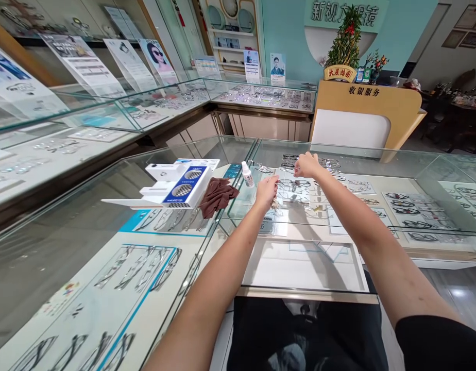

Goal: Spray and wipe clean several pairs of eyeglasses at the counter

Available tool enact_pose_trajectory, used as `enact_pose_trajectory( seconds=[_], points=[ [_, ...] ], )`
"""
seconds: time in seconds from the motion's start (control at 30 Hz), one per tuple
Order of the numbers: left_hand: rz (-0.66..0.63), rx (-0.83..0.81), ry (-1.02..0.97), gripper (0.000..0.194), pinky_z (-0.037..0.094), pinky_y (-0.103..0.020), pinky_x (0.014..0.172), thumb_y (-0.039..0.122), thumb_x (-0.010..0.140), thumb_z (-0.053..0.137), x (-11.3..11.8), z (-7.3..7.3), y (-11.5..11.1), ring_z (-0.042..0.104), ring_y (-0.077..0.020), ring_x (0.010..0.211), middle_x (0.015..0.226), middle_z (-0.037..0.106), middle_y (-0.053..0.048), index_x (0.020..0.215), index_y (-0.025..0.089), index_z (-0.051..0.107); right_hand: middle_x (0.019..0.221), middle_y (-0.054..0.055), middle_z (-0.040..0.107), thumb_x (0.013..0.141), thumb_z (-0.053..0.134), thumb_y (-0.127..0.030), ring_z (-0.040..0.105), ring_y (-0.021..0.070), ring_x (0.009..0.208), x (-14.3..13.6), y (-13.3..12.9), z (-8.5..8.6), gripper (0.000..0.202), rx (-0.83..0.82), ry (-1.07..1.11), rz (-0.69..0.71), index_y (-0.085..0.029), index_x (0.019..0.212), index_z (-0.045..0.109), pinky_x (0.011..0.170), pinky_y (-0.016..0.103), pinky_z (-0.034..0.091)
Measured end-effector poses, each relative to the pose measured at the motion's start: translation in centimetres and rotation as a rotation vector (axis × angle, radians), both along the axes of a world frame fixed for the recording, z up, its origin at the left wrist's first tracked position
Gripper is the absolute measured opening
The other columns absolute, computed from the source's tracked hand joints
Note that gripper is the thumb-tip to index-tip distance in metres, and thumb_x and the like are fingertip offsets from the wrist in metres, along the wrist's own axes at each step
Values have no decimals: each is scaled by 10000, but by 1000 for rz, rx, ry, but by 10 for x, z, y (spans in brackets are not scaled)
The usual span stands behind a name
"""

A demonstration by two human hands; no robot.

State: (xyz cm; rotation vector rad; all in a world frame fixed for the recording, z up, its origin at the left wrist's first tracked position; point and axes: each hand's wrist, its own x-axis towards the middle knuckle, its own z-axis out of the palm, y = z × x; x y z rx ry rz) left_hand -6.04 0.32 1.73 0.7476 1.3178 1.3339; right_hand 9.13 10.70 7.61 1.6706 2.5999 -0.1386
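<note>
My left hand (266,192) is closed over the glass counter, with a bit of light cloth or string showing beneath its fingers. Farther right and forward, my right hand (307,165) has its fingers pinched together; what they grip is too small to make out. A pair of thin-framed glasses (294,183) shows between and just below the hands. Left of my left hand stands a small white spray bottle (247,174). A crumpled brown cloth (218,197) lies beside an open blue and white box (187,185).
Glass display cases (319,226) with many eyeglass frames surround me. An open white drawer (300,263) sits close to my body. Display cards (81,64) stand on the left counter. A wooden reception desk (367,100) with a potted plant (345,41) is at the back right.
</note>
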Motion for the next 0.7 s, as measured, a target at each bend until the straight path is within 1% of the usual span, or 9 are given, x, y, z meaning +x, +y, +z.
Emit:
enact_pose_trajectory(
  seconds=[0.1,0.2,0.33,0.4,0.5,0.6,0.7],
  points=[
    [-4,-8,6,238,201,-203,470,271,955,610,1,1,0,266,-64,431,514,351,96,755,201,503,1217,173,708,831,812,-266,489,357,1230,-5,8,-6,184,-20,-38,-16,-170,986,837,1087,516,354],
    [-8,-20,10,245,207,-204,469,281,961,608,2,4,-1,266,-63,427,510,358,96,753,201,507,1152,163,731,806,834,-281,497,356,1218,-10,17,-12,209,-48,-66,-21,-184,991,843,1096,528,360],
    [-20,-34,7,244,209,-204,460,272,957,605,2,5,-1,260,-59,415,506,355,100,744,200,512,1017,147,754,763,866,-308,515,371,1216,-13,26,-18,211,-89,-93,-38,-204,946,854,1099,534,374],
    [-28,-37,3,250,208,-204,458,276,951,611,2,5,0,257,-57,412,504,353,100,735,200,511,984,138,761,778,853,-332,526,375,1238,-11,30,-16,197,-99,-93,-49,-220,940,857,1108,529,370],
    [-33,-43,0,248,203,-208,452,295,938,624,2,3,2,257,-59,408,501,358,98,734,200,521,976,108,785,832,791,-333,583,346,1220,-7,35,-9,163,-95,-72,-59,-249,956,856,1133,508,344],
    [-35,-46,4,244,204,-211,452,307,926,636,2,1,3,266,-62,409,500,366,96,736,201,527,977,120,807,859,722,-246,658,331,1132,-4,41,-3,188,-46,-50,-98,-221,995,849,1135,507,324],
    [-36,-45,15,248,213,-210,455,312,922,636,2,1,3,273,-62,408,499,371,96,730,201,526,987,142,815,837,705,-173,689,336,1105,-7,45,-4,215,-7,-41,-137,-198,1004,838,1127,514,319]
  ],
)
